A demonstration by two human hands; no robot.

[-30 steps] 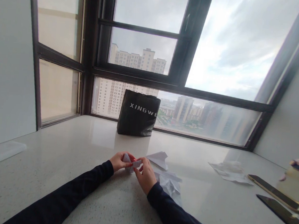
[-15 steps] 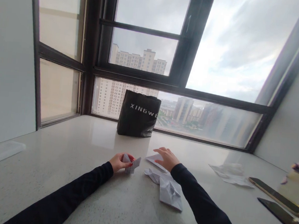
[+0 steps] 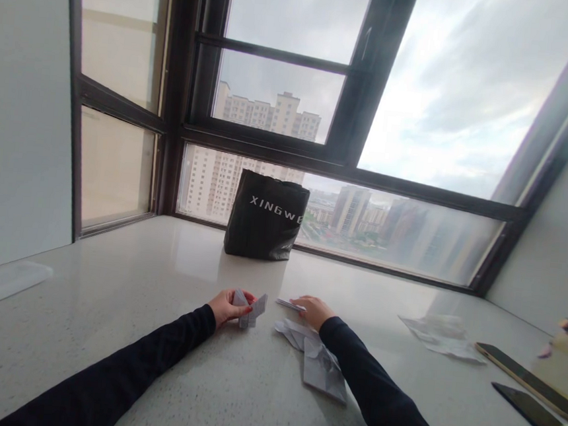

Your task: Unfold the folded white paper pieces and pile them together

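Paper (image 3: 258,305) folded small sits pinched in the left hand (image 3: 226,307) at the lower centre of the frame as the right hand (image 3: 316,310) meets a flat folded piece (image 3: 286,302) just to its right.

The step in hand appears to be steadying the one while attending to the other; whether the right hand grips or merely rests there, the view cannot tell. Lifting would call for a low, flat pinch, with care for the creased papers (image 3: 322,375) just below, near the right sleeve (image 3: 380,390). Room for moving looks widest across the pale counter (image 3: 199,391) from centre toward the left; at right, a crumpled sheet (image 3: 442,337) and a phone (image 3: 528,380) narrow it, and a black bag (image 3: 263,228) stands near the window (image 3: 453,95) at the back, centre. The counter's near edge is out of frame.
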